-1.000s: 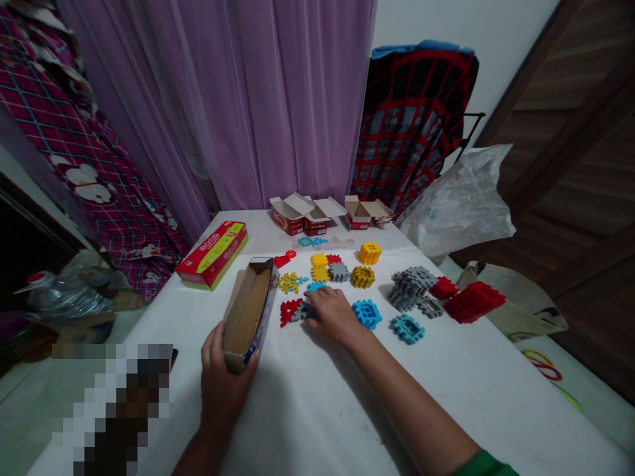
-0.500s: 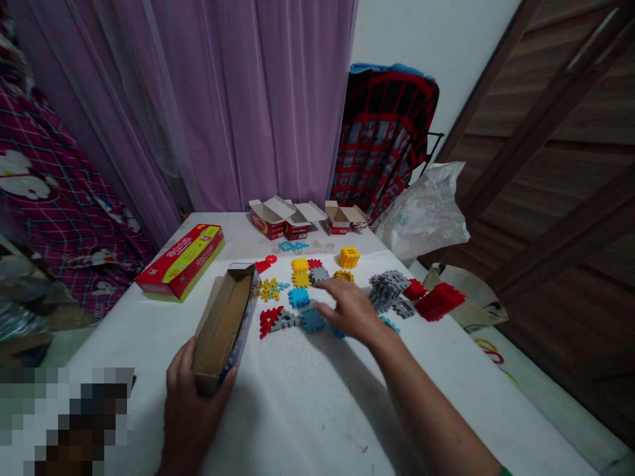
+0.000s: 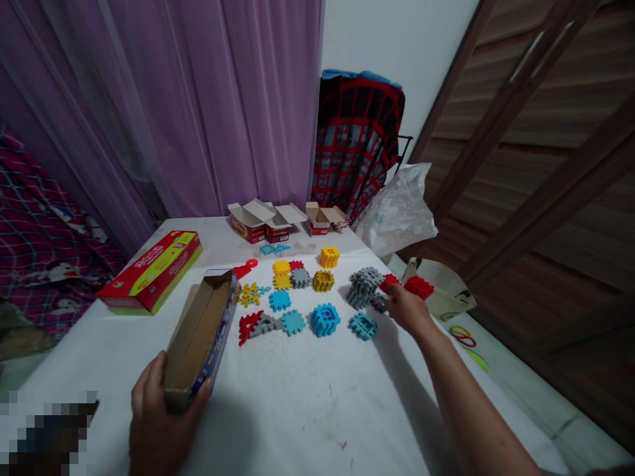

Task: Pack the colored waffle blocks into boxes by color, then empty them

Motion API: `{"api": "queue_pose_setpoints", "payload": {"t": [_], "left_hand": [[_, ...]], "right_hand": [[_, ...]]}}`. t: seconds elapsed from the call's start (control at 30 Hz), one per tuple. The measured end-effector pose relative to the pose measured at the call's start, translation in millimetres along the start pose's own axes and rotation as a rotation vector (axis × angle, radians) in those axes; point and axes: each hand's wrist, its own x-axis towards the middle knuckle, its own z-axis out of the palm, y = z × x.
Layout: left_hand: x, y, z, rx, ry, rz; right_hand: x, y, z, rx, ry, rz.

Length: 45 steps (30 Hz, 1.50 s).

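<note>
From my remote seat I have the left hand (image 3: 166, 410) closed on the near end of the long open cardboard box with blue printed sides (image 3: 202, 330), fingers along one wall and thumb on the other; the box rests on the white tabletop (image 3: 297, 403), its brown inside facing up. My right hand (image 3: 411, 309) is out at the far right, fingertips at the grey toothed plastic pieces (image 3: 366, 285) and the red toothed plastic pieces (image 3: 421, 287); I cannot tell whether those fingers have closed on anything. Between my hands lie a flat teal toothed square (image 3: 293, 322), a flat bright-blue toothed square (image 3: 280, 301) and a red toothed triangle (image 3: 249, 327). A hollow blue toothed block (image 3: 325, 320) sits near a teal one (image 3: 363, 326), with a bright-yellow toothed block (image 3: 329, 256) farther back. Left of my box I see a red and yellow-green carton (image 3: 151, 271), lying flat.
</note>
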Motion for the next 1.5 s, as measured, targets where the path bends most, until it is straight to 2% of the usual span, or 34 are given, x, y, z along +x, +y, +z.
{"api": "queue_pose_setpoints", "payload": {"t": [0.17,0.3,0.57,0.7,0.83,0.9,0.97,1.07,1.23,1.37,1.5], "left_hand": [[0,4,0,0.006,0.007,0.003],[1,7,-1,0.004,0.007,-0.015],[1,1,1,-0.011,0.017,0.039],[-1,1,3,-0.068,0.048,0.076],[-4,1,6,-0.095,0.056,0.092],[-5,0,7,-0.096,0.067,0.118],[-6,-1,8,-0.098,0.091,0.159],[-9,1,9,-0.098,0.132,0.217],[-17,5,10,-0.101,0.165,0.230],[-21,3,14,-0.096,0.140,0.242],[-21,0,15,-0.093,0.140,0.251]], "right_hand": [[0,-3,27,-0.001,-0.032,0.000],[0,-5,31,-0.032,-0.070,0.021],[1,-7,33,-0.061,-0.105,0.039],[-6,-2,31,-0.059,-0.086,0.026],[-20,15,22,-0.040,-0.025,0.032],[-27,19,13,0.037,0.040,0.017],[-33,11,3,0.168,0.067,-0.034],[-43,-30,-11,0.369,0.047,-0.187],[-58,-146,-23,0.547,-0.091,-0.606],[-62,-231,-25,0.472,-0.159,-0.819],[-58,-283,-24,0.294,-0.142,-0.913]]}}
